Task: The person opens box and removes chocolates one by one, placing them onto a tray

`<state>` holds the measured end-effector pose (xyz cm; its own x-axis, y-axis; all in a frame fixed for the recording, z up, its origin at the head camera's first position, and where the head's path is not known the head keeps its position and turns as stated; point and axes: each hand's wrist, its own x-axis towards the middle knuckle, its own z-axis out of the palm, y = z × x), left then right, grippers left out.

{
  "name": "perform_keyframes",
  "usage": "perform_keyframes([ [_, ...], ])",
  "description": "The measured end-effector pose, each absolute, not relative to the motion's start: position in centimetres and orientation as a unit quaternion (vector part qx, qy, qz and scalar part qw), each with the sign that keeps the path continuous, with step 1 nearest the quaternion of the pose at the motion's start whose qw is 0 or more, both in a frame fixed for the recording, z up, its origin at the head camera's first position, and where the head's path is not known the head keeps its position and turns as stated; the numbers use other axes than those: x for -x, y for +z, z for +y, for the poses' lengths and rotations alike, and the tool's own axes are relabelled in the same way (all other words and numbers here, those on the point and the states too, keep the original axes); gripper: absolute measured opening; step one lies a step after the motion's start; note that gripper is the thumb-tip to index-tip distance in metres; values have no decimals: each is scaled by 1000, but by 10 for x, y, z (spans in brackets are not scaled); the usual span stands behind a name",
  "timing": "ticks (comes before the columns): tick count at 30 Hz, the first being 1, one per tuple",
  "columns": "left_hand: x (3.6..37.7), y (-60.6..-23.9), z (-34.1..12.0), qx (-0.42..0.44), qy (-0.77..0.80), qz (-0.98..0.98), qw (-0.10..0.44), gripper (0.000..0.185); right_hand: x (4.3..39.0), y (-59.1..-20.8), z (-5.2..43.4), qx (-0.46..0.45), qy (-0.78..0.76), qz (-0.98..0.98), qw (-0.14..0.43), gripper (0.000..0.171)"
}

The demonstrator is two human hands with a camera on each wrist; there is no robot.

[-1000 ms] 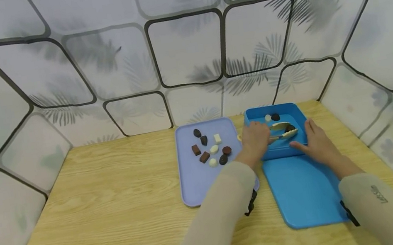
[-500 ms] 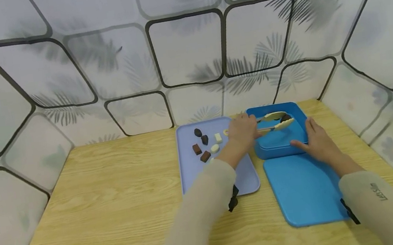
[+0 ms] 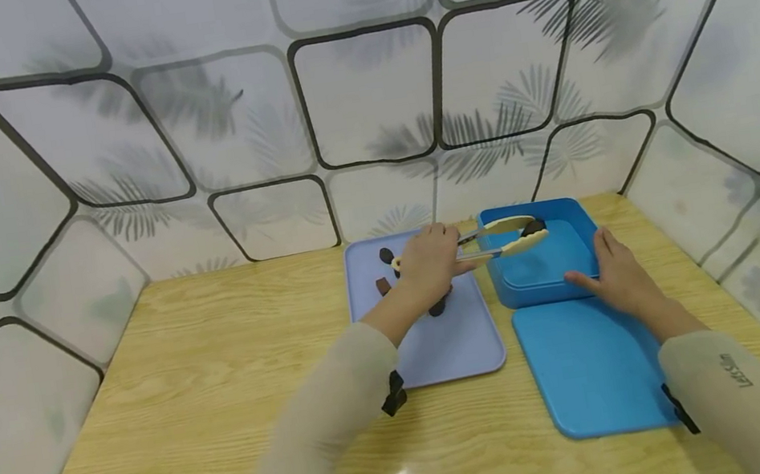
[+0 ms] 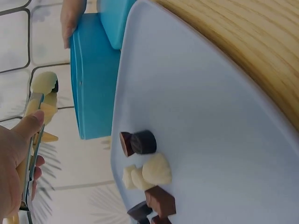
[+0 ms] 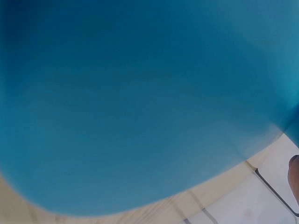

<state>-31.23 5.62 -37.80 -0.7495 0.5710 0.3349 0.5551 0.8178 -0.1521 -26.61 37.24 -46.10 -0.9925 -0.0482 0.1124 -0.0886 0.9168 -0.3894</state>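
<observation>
My left hand (image 3: 431, 262) holds silver tongs with cream tips (image 3: 525, 242) above the gap between the tray and the blue box (image 3: 544, 293). A dark chocolate (image 3: 534, 227) is pinched in the tips, over the box's left part. My right hand (image 3: 625, 279) rests against the box's right front corner, fingers straight along the side and thumb at the front rim. On the lilac tray (image 3: 447, 353) lie several chocolates, partly hidden by my left hand; the left wrist view shows dark ones (image 4: 143, 142), white ones (image 4: 157, 169) and a brown one (image 4: 161, 200).
A flat blue lid (image 3: 592, 373) lies in front of the box, under my right forearm. A large blurred blue surface (image 5: 140, 116) fills most of the right wrist view. Patterned cloth walls (image 3: 367, 93) enclose the wooden table (image 3: 224, 372) at the back and sides.
My left hand has moved left with the tongs, carrying the dark chocolate from inside the box toward its left wall, and now covers part of the tray. My right hand has stayed put.
</observation>
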Motion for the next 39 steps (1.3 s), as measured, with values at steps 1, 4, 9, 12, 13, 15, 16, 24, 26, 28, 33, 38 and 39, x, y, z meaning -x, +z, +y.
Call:
perform_keyframes([
  [1, 312, -378, 52, 304, 13, -933, 191, 55, 266, -461, 373, -36, 201, -978, 52, 107],
  [4, 310, -377, 42, 308, 5, -929, 207, 54, 265, -461, 373, -39, 203, -977, 55, 107],
  [9, 308, -376, 24, 315, -7, -922, 223, 53, 265, -461, 374, -40, 205, -976, 60, 107],
  [12, 305, -375, 12, 314, -28, -925, 212, 52, 265, -462, 374, -41, 205, -976, 63, 107],
  [13, 305, -375, 8, 312, -30, -926, 209, 52, 265, -462, 374, -41, 205, -976, 63, 107],
  [15, 305, -377, -1, 309, -34, -926, 212, 52, 265, -462, 374, -43, 206, -976, 64, 106],
  [16, 304, -378, -6, 307, -33, -927, 212, 53, 264, -462, 375, -43, 207, -975, 63, 107],
  [24, 308, -391, -38, 282, -10, -927, 247, 54, 264, -462, 375, -42, 208, -975, 61, 107],
  [26, 308, -393, -44, 279, -6, -927, 250, 55, 264, -462, 374, -42, 205, -976, 60, 107],
  [28, 308, -394, -48, 276, -1, -930, 244, 55, 264, -462, 374, -42, 205, -976, 60, 107],
  [33, 310, -396, -54, 260, 28, -948, 183, 53, 265, -462, 374, -45, 208, -975, 61, 107],
  [38, 311, -399, -57, 257, 45, -954, 147, 52, 265, -462, 373, -45, 209, -975, 60, 107],
  [39, 311, -399, -57, 257, 47, -953, 150, 52, 265, -462, 373, -44, 209, -975, 58, 107],
])
